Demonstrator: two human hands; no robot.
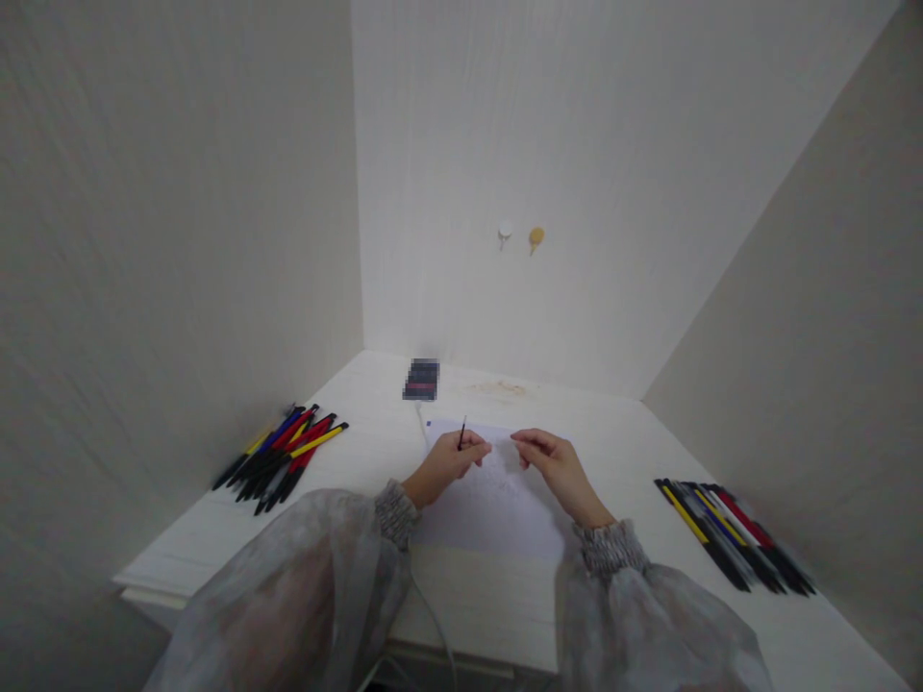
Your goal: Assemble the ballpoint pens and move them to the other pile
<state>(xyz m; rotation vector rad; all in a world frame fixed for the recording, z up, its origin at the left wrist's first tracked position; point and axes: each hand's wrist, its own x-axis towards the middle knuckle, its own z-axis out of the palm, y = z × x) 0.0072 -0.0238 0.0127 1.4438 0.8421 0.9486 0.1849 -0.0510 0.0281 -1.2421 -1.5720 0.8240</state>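
My left hand [456, 456] is closed over a sheet of white paper [497, 529], its fingers around a thin dark stick with a pale upper end, which looks like a pen refill [462, 434]. The stick points up and slightly away; its lower end is hidden in the fingers. A short gap to the right, my right hand [552, 463] has thumb and fingers pinched together above the same paper. Whatever it may hold between the fingertips is too small to make out. Faint marks show on the paper between the hands.
A loose pile of coloured pens [285, 457] lies on the left of the white table [606, 423]. More pens [732, 533] lie side by side at the right. A blurred dark device [422, 380] with a cable stands at the back. Two hooks [536, 236] are on the wall.
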